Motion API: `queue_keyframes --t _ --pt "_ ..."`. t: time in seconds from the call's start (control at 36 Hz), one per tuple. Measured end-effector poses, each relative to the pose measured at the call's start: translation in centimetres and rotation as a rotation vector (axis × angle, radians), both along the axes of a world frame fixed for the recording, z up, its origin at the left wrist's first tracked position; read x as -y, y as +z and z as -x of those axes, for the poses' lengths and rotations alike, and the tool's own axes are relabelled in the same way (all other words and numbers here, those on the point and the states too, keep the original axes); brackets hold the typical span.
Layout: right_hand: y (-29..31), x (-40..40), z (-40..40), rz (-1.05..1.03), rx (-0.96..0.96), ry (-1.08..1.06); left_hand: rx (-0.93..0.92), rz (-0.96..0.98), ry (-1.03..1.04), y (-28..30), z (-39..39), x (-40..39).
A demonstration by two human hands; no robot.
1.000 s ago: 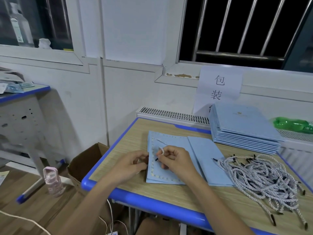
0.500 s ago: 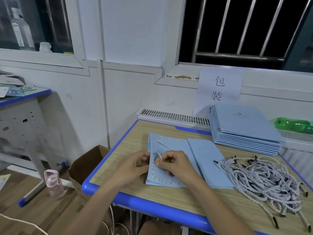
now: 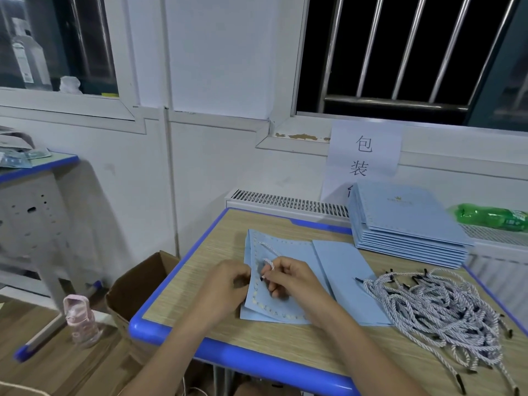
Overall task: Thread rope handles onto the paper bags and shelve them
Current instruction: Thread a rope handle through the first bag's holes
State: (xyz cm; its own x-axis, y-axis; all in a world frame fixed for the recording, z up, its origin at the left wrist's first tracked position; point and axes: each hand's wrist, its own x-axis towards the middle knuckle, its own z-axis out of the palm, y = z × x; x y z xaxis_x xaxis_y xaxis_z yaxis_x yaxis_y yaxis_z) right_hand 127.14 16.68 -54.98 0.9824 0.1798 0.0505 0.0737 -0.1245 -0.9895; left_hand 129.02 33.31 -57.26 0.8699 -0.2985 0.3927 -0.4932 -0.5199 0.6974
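Observation:
A flat light-blue paper bag (image 3: 288, 250) with a dotted border lies on the desk in front of me. My left hand (image 3: 225, 284) grips the bag's left edge and lifts it a little. My right hand (image 3: 288, 277) pinches a white twisted rope handle (image 3: 268, 262) against the bag near that edge. The rope loops up over my fingers, and its far end lies across the bag's upper left. A second flat bag (image 3: 343, 270) lies just to the right. A heap of several loose rope handles (image 3: 437, 307) with black tips sits at the desk's right.
A stack of flat blue bags (image 3: 405, 224) stands at the back right, beside a green plastic bottle (image 3: 491, 217). The blue-edged desk (image 3: 228, 348) has an open cardboard box (image 3: 137, 284) and a pink bottle (image 3: 78, 318) on the floor at its left. Another table (image 3: 37, 164) stands far left.
My hands have stayed at the bag's left edge. The rope loop at my right fingers has shifted slightly, and the bag's left edge is lifted a bit more.

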Motion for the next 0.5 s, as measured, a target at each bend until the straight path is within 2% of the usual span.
queue_keyframes --t 0.14,0.33,0.42,0.5 --pt "0.0 0.3 0.1 0.017 0.011 -0.014 0.178 -0.209 0.001 -0.2 -0.6 -0.6" --pt "-0.2 0.3 -0.1 0.059 0.035 -0.049 0.316 -0.345 0.032 0.3 -1.3 -0.8" --pt "-0.1 0.3 -0.1 0.059 0.024 -0.027 0.230 -0.193 0.065 0.2 -0.9 -0.1" --pt "-0.1 0.5 -0.1 0.040 0.013 -0.026 -0.063 -0.001 0.053 0.5 -0.2 0.6"
